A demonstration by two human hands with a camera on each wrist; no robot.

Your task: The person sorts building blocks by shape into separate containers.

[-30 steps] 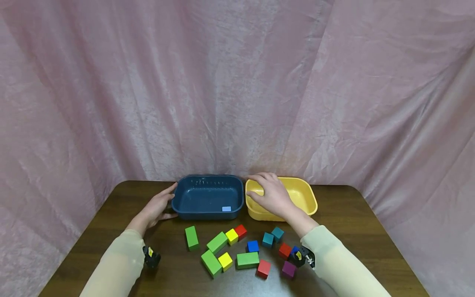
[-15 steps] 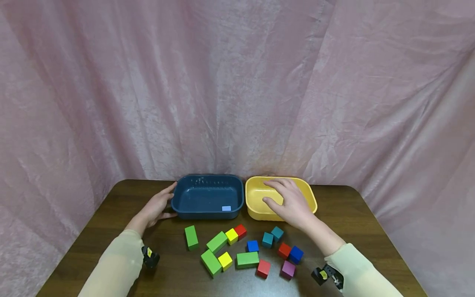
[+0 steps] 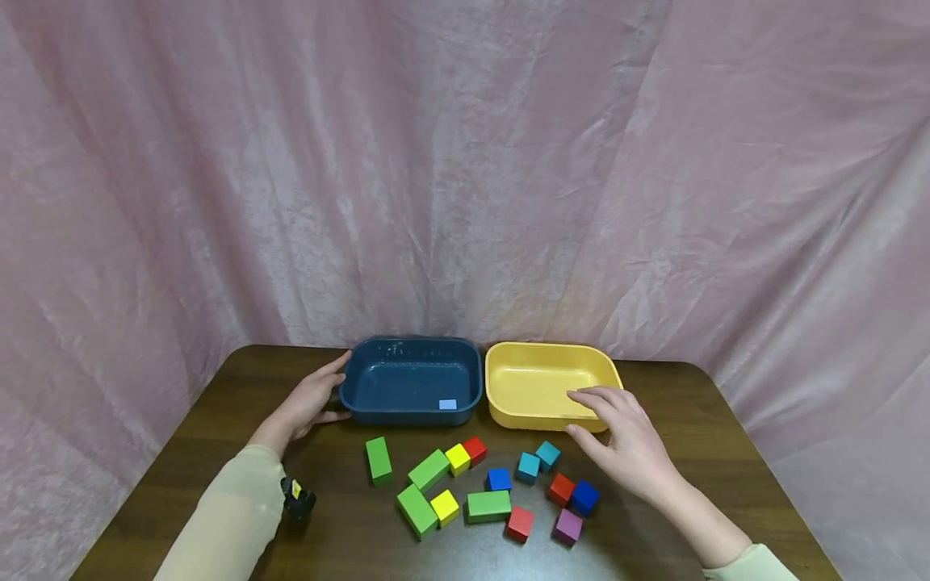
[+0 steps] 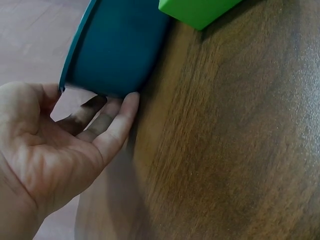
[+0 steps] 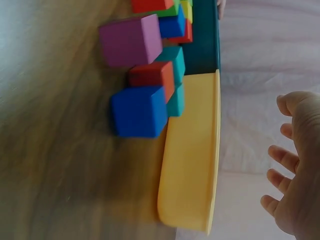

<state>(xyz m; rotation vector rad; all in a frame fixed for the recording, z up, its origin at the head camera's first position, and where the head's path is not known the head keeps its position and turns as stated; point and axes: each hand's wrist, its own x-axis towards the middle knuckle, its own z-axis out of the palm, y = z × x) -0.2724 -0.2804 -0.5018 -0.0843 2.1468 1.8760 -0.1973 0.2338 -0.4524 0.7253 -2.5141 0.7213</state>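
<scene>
Left hand (image 3: 308,405) touches blue tray (image 3: 400,389) | label (image 3: 447,404) inside — head view only

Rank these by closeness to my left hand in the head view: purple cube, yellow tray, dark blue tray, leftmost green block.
1. Dark blue tray: its left end is right at the left hand.
2. Leftmost green block: just below the dark blue tray in the view.
3. Yellow tray: right of the dark blue tray.
4. Purple cube: low in the view, right of centre.
</scene>
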